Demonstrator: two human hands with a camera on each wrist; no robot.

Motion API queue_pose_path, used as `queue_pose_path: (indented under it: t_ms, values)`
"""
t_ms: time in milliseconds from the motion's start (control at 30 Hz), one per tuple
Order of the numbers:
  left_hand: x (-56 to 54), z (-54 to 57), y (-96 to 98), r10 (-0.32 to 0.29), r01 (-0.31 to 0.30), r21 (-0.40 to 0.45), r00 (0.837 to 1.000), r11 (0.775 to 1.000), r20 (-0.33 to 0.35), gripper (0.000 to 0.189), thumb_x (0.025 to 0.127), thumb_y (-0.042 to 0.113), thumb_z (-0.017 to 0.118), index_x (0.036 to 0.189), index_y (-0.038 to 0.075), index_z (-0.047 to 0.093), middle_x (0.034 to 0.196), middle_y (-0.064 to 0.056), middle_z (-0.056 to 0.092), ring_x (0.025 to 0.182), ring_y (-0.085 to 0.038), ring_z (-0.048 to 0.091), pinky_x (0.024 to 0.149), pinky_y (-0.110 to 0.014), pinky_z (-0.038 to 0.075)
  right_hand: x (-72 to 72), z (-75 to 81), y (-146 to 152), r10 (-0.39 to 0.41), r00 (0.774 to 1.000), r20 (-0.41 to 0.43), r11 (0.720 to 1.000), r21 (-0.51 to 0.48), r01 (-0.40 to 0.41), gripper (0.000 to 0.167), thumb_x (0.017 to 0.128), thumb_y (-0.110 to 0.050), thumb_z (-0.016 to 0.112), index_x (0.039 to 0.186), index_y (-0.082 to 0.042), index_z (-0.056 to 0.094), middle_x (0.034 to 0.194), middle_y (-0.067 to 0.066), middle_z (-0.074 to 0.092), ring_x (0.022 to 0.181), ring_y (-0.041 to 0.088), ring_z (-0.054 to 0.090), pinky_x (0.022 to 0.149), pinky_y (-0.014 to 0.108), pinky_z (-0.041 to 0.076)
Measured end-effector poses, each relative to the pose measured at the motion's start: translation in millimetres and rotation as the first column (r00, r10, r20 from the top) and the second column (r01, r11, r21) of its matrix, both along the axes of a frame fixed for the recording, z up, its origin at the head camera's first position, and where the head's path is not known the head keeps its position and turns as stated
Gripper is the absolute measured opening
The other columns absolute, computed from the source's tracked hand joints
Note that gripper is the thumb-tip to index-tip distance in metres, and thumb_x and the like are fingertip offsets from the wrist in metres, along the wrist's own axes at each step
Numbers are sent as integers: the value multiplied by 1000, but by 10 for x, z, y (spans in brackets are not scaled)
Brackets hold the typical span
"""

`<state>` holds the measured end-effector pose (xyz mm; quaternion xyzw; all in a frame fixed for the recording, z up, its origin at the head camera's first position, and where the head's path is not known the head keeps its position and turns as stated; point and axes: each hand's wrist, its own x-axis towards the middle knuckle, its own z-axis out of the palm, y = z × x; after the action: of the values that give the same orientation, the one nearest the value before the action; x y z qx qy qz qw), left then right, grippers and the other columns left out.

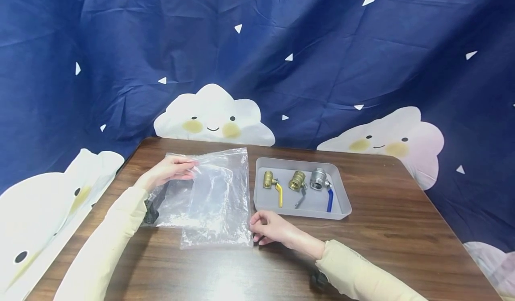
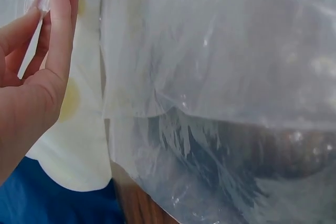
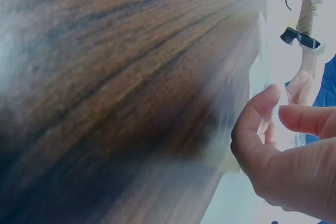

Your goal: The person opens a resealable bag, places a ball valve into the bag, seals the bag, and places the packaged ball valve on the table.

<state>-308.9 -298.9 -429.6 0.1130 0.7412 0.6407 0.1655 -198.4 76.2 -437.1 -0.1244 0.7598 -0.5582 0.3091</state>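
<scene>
Plastic bagging (image 1: 219,198) on table (image 1: 394,229), tray (image 1: 297,214) at its 3 o'clock, inside I remotely log first valve (image 1: 268,180) at 9, second valve (image 1: 297,180) central, third valve (image 1: 318,179) at 3, backdrop (image 1: 318,28) behind table at 12

One brown wood-grain table (image 1: 382,234); one shallow, translucent grey plastic tray (image 1: 297,212); three metal ball valves (image 1: 297,181), namely two brass-coloured and one silver-coloured; three levers, one yellow lever (image 1: 280,196), one grey lever (image 1: 300,198), one blue lever (image 1: 330,200); overlapping clear plastic bagging (image 1: 217,198), the number of bags unclear; one bare left hand (image 1: 170,170); one bare right hand (image 1: 272,227); two pale yellow sleeves (image 1: 362,267); four white cloud prints (image 1: 213,102)
</scene>
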Motion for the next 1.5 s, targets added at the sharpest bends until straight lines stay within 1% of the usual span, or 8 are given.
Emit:
queue_pose_path:
  t_ms: [200,333,600,767,1033,1133,1367,1500]
  values:
    - [35,47,102,-33,32,-23,999,999,-16,48,103,10,51,139,-18,40,107,10,69,90,-9,71,93,-32,59,26,-24,95,26,1000,-16,1000,-15,-26,10,94,-5,60,99,3,56,77,-1,55,68,9,61,61,18,55]
    - [72,62,164,-19,18,-22,1000,1000,-23,47,102,11,53,139,-18,42,110,12,69,91,-8,70,91,-30,59,74,-22,166,46,998,-46,999,-8,-47,11,93,-5,62,97,5,57,75,-1,56,68,10,61,62,20,57]
    - [159,102,287,-1,1,-7,997,1000,-81,45,102,12,54,138,-14,47,111,10,70,93,-4,69,88,-24,59,140,-17,288,64,986,-152,998,35,-59,13,90,-5,65,92,5,58,75,2,61,66,11,62,63,29,61]
    - [200,120,399,12,-8,38,994,999,-106,44,102,13,54,139,-11,47,110,13,72,97,-4,70,89,-21,58,150,-48,381,61,980,-188,997,64,-49,11,90,-5,66,91,4,59,75,3,63,66,11,63,62,27,60]
    - [304,188,571,-22,47,125,981,991,-195,31,102,12,53,131,5,62,114,7,73,100,-9,72,91,-26,59,173,-88,555,35,978,-207,998,63,-22,13,88,-6,67,91,4,58,76,5,64,66,13,63,60,29,60]
    - [355,213,626,-24,58,152,976,987,-217,28,102,10,52,128,8,64,114,6,74,100,-11,73,91,-27,59,188,-90,608,34,974,-224,997,70,-19,13,88,-6,68,91,3,59,76,7,65,66,13,64,59,29,60]
    - [471,263,774,21,12,117,959,993,-282,35,102,13,54,130,-7,57,110,9,73,96,-13,74,88,-30,61,214,-76,703,62,950,-306,991,134,-22,11,90,-9,66,89,1,62,76,9,65,66,13,65,56,25,59]
    - [545,300,860,57,-24,103,943,994,-328,36,101,13,55,127,-12,57,110,11,73,93,-12,74,87,-31,61,241,-64,741,61,948,-314,990,138,-18,11,91,-10,65,89,1,62,77,11,65,67,12,65,56,25,59]
